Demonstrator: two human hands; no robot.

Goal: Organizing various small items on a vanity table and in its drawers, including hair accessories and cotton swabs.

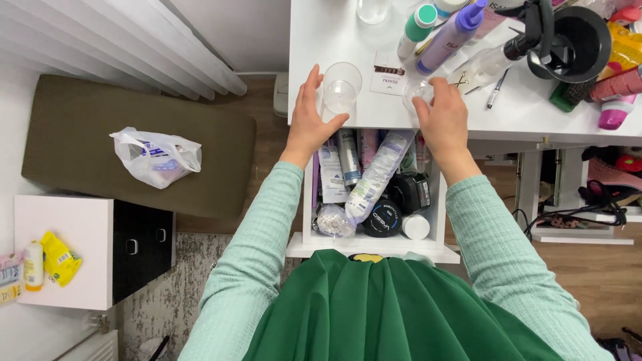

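Clear cup (342,87) beside open left hand (309,120), second cup (418,92) gripped by right hand (445,120)

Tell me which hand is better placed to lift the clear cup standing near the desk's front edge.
Left. The left hand already lies beside the clear cup, its fingers along the cup's side. The right hand is farther off, closed around a second clear cup.

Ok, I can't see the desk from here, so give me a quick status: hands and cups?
Left hand touching clear cup on white desk. Right hand around second clear cup. Open drawer of tubes and jars below; bottles crowd the desk behind.
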